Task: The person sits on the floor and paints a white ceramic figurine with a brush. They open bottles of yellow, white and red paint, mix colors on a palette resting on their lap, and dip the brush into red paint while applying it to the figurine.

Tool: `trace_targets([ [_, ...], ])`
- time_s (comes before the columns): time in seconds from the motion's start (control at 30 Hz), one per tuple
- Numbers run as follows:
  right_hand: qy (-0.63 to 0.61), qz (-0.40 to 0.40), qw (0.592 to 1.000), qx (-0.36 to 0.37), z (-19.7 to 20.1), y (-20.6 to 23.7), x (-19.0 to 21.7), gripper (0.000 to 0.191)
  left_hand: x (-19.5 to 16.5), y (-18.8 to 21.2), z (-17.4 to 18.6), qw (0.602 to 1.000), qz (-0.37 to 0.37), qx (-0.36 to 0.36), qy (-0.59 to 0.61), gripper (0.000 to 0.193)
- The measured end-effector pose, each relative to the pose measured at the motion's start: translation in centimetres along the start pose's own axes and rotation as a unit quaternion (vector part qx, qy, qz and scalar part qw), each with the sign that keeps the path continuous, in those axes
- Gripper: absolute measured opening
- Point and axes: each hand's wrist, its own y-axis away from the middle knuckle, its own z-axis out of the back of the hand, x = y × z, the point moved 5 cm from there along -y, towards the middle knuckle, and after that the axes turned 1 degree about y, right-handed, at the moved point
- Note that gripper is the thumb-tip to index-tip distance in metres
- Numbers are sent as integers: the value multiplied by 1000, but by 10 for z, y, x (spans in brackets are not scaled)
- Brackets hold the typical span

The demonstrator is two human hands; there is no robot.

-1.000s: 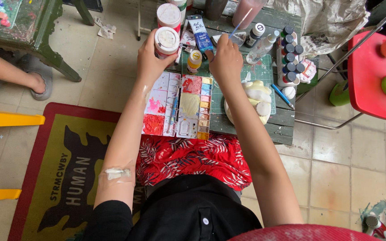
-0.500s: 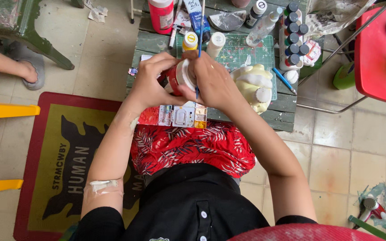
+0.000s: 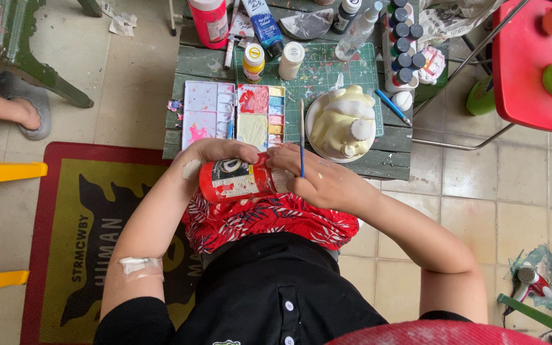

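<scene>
**Paint bottle held level over the lap**

Bottle (image 3: 241, 179) of red paint, lying sideways above the red patterned cloth (image 3: 269, 220), long axis left to right, just short of the bench (image 3: 384, 160) edge. Left hand (image 3: 215, 156) fingers wrapped over the red base end; right hand (image 3: 317, 182) fingers closed around the white cap end, also pinching a thin brush (image 3: 301, 137) upright. Pale label band mid-bottle. Beyond: open palette (image 3: 234, 115), cream figurine (image 3: 343, 121), yellow-capped tube (image 3: 253, 61), row of dark-lidded jars (image 3: 404, 48).
</scene>
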Motion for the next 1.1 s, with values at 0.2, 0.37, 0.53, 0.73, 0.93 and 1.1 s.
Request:
trace_targets([
  [0.2, 260, 251, 920, -153, -7, 7, -18, 24, -7, 9, -50, 945, -307, 102, 49, 59],
  [0.37, 269, 128, 939, -170, -21, -3, -34, 25, -11, -34, -46, 868, -129, 367, 308, 77],
  [0.53, 125, 28, 969, -209, -2, -12, -50, 21, -31, 11, -10, 952, -301, -28, -38, 86],
  [0.73, 86, 9, 986, -142, -7, -23, -42, 19, -50, 48, -23, 789, -278, -291, -463, 85],
  [0.93, 71, -97, 974, -194, 4, -23, -49, 9, -22, 30, -25, 975, -210, 2, 76, 71],
  [1.1, 93, -163, 875, -446, 64, 50, -79, 65, -7, 44, -18, 949, -312, -26, 39, 72],
])
